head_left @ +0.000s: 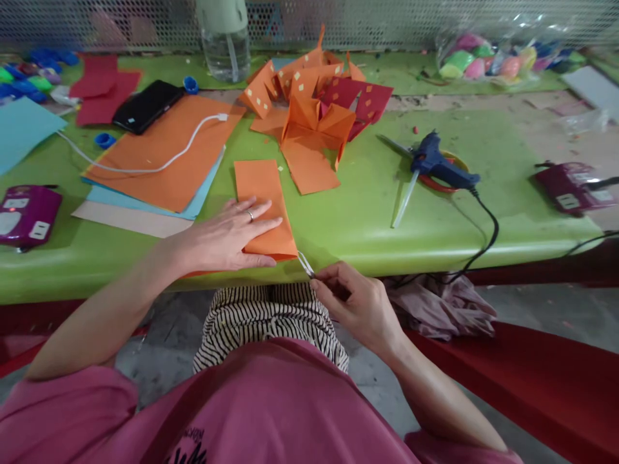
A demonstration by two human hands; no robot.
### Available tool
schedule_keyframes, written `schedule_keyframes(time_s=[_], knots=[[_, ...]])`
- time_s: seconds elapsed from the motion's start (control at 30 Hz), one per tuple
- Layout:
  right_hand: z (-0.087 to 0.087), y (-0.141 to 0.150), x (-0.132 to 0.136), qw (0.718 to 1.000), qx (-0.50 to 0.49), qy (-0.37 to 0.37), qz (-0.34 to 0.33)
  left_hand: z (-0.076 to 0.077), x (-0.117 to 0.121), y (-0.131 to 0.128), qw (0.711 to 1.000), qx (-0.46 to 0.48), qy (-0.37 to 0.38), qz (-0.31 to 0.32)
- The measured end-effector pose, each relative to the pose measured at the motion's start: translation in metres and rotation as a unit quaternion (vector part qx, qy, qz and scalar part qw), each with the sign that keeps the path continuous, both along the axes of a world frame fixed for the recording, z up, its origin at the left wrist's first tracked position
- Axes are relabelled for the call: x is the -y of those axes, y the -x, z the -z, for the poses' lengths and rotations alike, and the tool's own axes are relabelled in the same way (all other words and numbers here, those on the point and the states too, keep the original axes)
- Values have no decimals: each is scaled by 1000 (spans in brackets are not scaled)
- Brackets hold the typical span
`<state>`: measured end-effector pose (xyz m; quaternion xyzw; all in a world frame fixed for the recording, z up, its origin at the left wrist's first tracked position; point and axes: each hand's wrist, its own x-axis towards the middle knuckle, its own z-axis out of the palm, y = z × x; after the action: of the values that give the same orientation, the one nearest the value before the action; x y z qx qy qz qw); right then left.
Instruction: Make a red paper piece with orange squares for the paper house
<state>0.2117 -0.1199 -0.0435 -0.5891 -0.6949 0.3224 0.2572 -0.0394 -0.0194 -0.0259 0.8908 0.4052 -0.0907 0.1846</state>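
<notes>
My left hand [236,238] lies flat with its fingers spread on a folded orange paper strip [264,183], pressing it to the table near the front edge. A ring shows on one finger. In my right hand [355,296], closed fingers grip a slim silver two-pronged tool [305,264]. Its narrow end is at the lower right corner of the folded strip; whether it touches the paper I cannot tell. My fingers hide the tool's other end. Beyond the strip stands a folded orange paper piece [314,145], beside orange and red papers with diamond-shaped cut-outs [304,80].
A blue glue gun [442,161] with a glue stick rests at the right, its cord running over the front edge. Paper sheets [164,167] with a white cable and a black phone-like object [147,106] lie left. A bottle [225,45] stands behind; purple boxes [31,216] flank the table.
</notes>
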Motion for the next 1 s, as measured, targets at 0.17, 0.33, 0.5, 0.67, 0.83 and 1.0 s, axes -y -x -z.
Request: schedule_keyframes(time_s=[0.17, 0.33, 0.5, 0.67, 0.83, 1.0], knots=[[3, 2, -2, 1000, 14, -10, -2, 5, 5, -2, 998, -9, -57, 8], [10, 9, -7, 995, 85, -50, 4, 10, 25, -10, 993, -2, -121, -11], [19, 10, -7, 987, 137, -82, 2, 25, 44, -18, 976, 51, -214, -5], [23, 5, -2, 968, 185, -168, -24, 39, 52, -19, 965, 61, -256, 8], [23, -3, 2, 920, 248, -303, -16, 43, 54, -21, 960, 80, -267, 2], [27, 0, -7, 889, 270, -370, 7, 39, 55, -25, 956, 110, -273, -8]])
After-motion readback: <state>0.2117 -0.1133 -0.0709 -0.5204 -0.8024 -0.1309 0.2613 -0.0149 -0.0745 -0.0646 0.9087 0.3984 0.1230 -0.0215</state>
